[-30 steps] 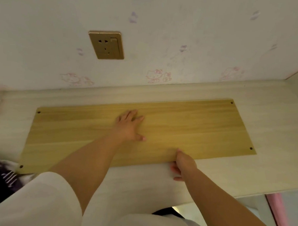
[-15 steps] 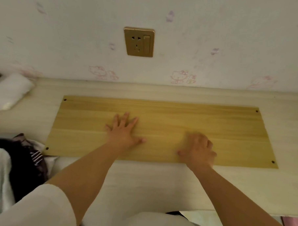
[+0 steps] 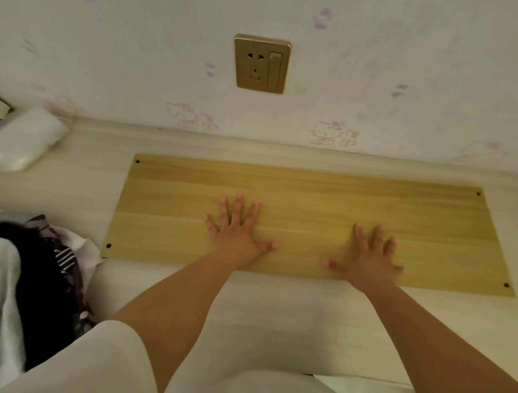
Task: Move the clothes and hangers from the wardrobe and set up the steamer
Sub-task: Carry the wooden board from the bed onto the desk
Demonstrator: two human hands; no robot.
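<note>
fingers: both hands spread flat | left hand (image 3: 238, 231) and right hand (image 3: 368, 257) press on wooden board (image 3: 311, 192), near edge | board lies flat on pale desk (image 3: 261, 309) | clothes (image 3: 40, 276) piled at near left | wall socket (image 3: 261, 63) far centre

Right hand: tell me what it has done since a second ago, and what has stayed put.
The right hand let go of the wooden board's near edge, which it held a second ago, and moved up onto the board, where it now lies flat with fingers spread. The left hand stayed flat on the board. The board remains lying on the desk below the wall socket.
</note>
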